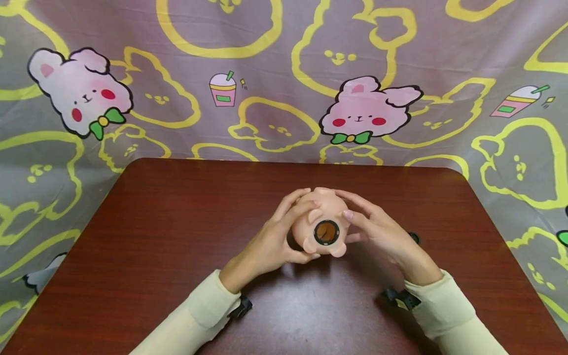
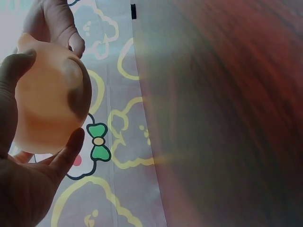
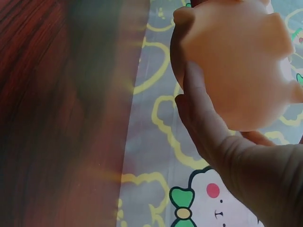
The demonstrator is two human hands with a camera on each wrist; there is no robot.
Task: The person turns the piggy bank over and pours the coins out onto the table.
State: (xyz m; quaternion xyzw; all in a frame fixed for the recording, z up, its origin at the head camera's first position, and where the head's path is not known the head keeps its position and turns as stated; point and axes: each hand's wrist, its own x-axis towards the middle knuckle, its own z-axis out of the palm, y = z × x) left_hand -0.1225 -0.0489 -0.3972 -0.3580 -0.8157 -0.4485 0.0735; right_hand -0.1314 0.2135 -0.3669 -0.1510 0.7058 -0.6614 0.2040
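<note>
A round, peach-coloured piggy bank (image 1: 330, 206) is held up between both hands, its stubby feet and underside turned toward me in the head view. A black-rimmed round hole (image 1: 326, 232) in the underside shows an orange-brown inside; whatever lies within is too small to tell. My left hand (image 1: 271, 241) grips the bank's left side, thumb below and fingers over the top. On the other side, my right hand (image 1: 385, 232) holds it with thumb and fingers spread around the curve. Both wrist views show the smooth body of the piggy bank (image 2: 49, 99) (image 3: 232, 71) within the fingers.
A small dark round object (image 1: 414, 237) lies on the brown wooden table (image 1: 177, 222), partly hidden behind my right wrist. Black straps (image 1: 241, 306) sit at the cuffs. A cartoon-patterned cloth (image 1: 275, 64) hangs behind and beside the table.
</note>
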